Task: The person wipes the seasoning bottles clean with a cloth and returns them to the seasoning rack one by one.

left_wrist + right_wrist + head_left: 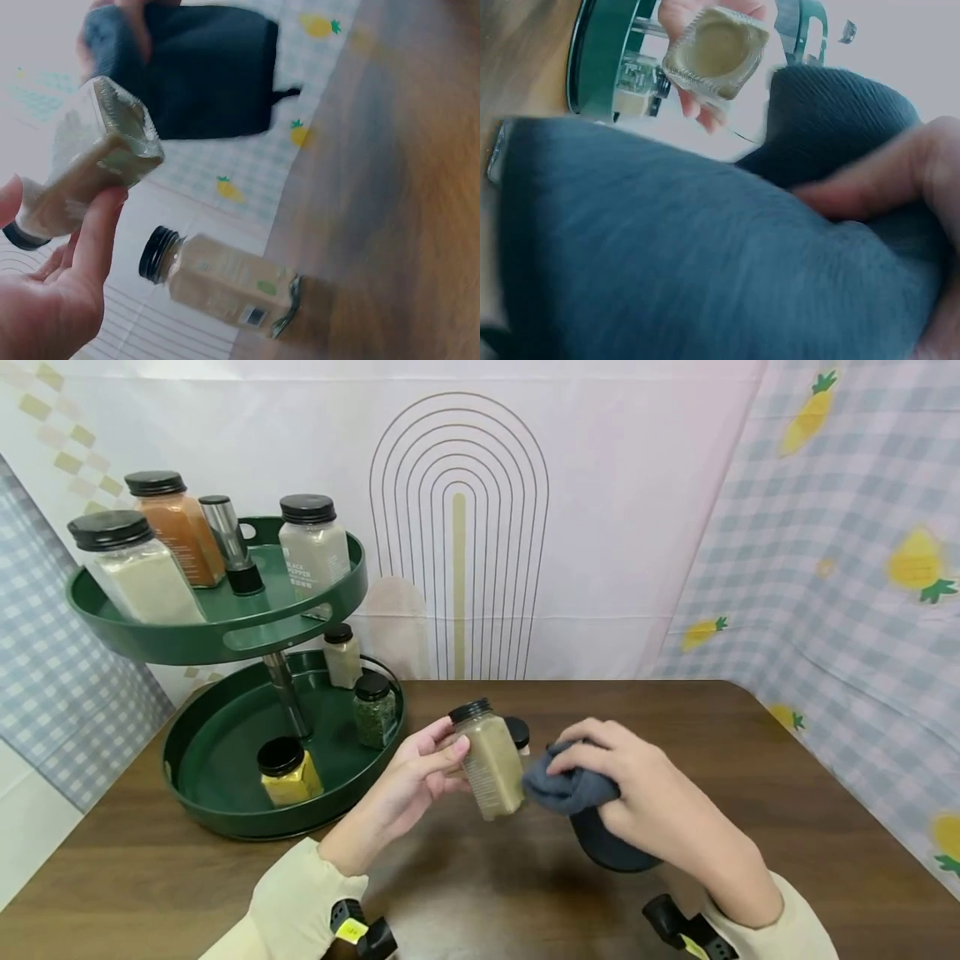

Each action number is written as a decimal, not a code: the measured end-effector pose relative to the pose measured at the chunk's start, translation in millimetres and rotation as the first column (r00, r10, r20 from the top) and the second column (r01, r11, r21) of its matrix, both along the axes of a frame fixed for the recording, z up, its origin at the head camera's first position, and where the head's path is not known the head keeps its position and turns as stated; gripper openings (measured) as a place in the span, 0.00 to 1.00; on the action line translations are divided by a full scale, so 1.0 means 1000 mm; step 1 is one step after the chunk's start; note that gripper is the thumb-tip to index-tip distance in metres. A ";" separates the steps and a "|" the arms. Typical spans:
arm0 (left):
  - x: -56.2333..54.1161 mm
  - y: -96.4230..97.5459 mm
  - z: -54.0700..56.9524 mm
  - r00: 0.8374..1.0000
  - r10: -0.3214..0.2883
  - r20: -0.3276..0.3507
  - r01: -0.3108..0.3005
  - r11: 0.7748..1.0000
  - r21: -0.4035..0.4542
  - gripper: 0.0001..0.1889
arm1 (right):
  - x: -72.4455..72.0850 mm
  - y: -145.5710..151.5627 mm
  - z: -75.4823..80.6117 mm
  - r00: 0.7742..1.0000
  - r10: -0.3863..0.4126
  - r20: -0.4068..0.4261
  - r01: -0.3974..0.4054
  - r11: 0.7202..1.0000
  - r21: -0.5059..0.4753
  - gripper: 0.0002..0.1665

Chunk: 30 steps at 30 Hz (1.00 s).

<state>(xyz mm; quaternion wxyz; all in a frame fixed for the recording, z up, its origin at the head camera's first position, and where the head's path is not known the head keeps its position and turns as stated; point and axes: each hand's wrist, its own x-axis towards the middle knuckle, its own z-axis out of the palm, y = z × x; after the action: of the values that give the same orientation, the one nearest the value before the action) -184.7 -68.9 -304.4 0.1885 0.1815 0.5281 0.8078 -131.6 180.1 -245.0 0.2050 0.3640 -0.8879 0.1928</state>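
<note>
My left hand (412,781) grips a square clear spice jar (493,767) of beige powder, tilted, with its black lid up and to the left. In the left wrist view, the jar's base points toward the cloth. My right hand (637,789) holds a bunched dark blue-grey cloth (570,783) close beside the jar; part of the cloth hangs below the fingers. A second beige jar (229,281) with a black ribbed lid stands on the table behind the held one, mostly hidden in the head view.
At left stands a two-tier green turntable rack (225,814). Its upper tray (172,643) carries larger jars and a metal-and-black cylinder (231,543). Below are a yellow spice jar (291,775), a green herb jar (375,710) and a small beige jar (342,657). Curtains enclose the wooden table (465,893).
</note>
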 end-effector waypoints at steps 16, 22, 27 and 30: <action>0.002 0.008 -0.011 0.991 -0.131 -0.004 0.131 0.991 0.026 0.16 | -0.009 -0.028 -0.019 0.999 -0.011 -0.035 0.003 0.976 -0.220 0.31; 0.002 0.008 -0.013 0.995 -0.101 -0.004 0.101 0.995 0.007 0.19 | -0.009 -0.031 -0.022 0.998 -0.042 -0.045 0.032 0.977 -0.210 0.31; 0.002 0.007 -0.009 0.999 -0.046 0.021 0.046 0.999 0.022 0.17 | -0.007 -0.027 -0.021 1.000 -0.011 -0.016 0.008 0.987 -0.160 0.36; 0.002 0.005 -0.007 0.999 -0.007 0.033 0.006 0.999 0.048 0.16 | -0.005 -0.024 -0.019 1.000 0.016 0.025 -0.012 0.992 -0.126 0.38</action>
<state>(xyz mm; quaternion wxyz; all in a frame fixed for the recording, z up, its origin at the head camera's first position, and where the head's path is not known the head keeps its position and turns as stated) -183.2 -64.3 -311.2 0.1955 0.1741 0.5048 0.8226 -136.8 155.8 -264.2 0.2148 0.3540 -0.8739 0.2546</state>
